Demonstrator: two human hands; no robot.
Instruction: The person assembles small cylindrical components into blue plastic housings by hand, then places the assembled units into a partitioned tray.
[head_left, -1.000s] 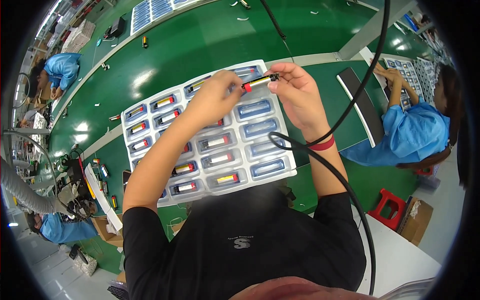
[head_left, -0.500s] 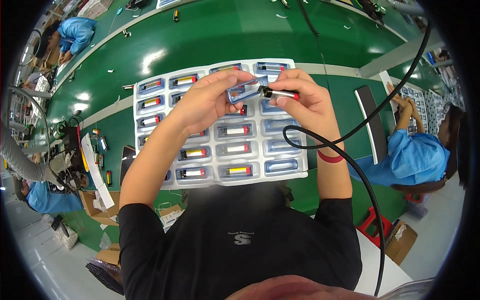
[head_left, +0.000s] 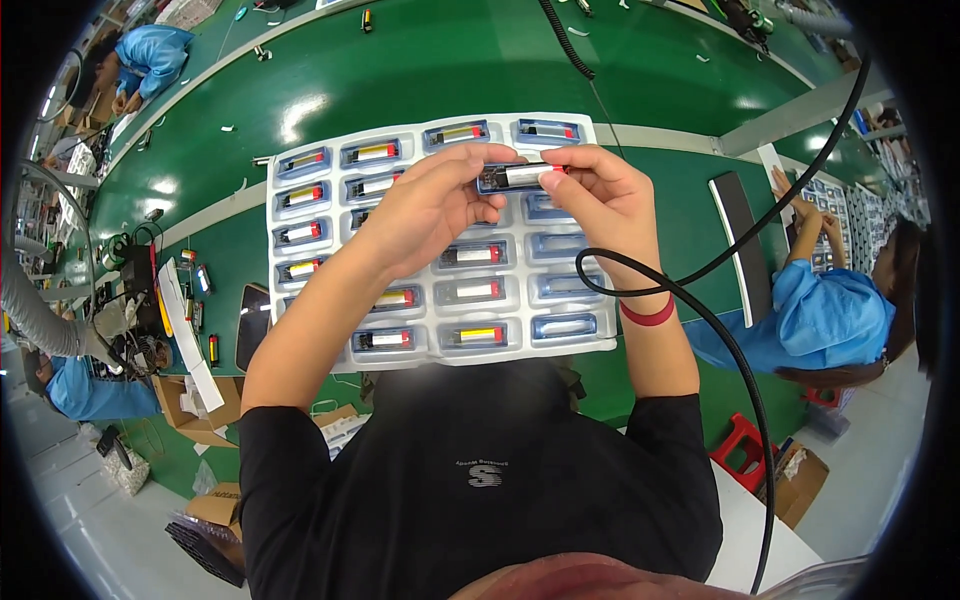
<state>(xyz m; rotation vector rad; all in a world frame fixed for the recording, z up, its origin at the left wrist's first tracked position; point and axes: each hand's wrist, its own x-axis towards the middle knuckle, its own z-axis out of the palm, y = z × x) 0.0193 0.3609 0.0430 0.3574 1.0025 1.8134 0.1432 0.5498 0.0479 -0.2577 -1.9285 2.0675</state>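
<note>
Above the far part of a white moulded tray (head_left: 517, 300), both hands meet around one small part. My left hand (head_left: 430, 205) grips a translucent blue plastic case (head_left: 484, 186) at its left end, fingers curled around it. In the case lies a battery-like piece (head_left: 520, 176) with a black end, a silver-white body and a red end. My right hand (head_left: 612, 200) pinches the red end, its thumb pressing on top. Whether the piece is fully seated cannot be seen. The tray's pockets hold several similar cases, most with a like piece inside; some in the right column, such as the nearest blue case (head_left: 563, 327), have none.
A black cable (head_left: 700, 305) loops across my right wrist. To the right are a dark, white-edged bar (head_left: 741, 245) and a co-worker in blue (head_left: 835, 310). On the left stand a dark phone-like slab (head_left: 253, 325), a white strip (head_left: 190, 345) and loose battery pieces (head_left: 203, 278).
The battery-like piece has moved left from beside the tilted case and now lies in it. The case has levelled, and my hands have drawn closer together.
</note>
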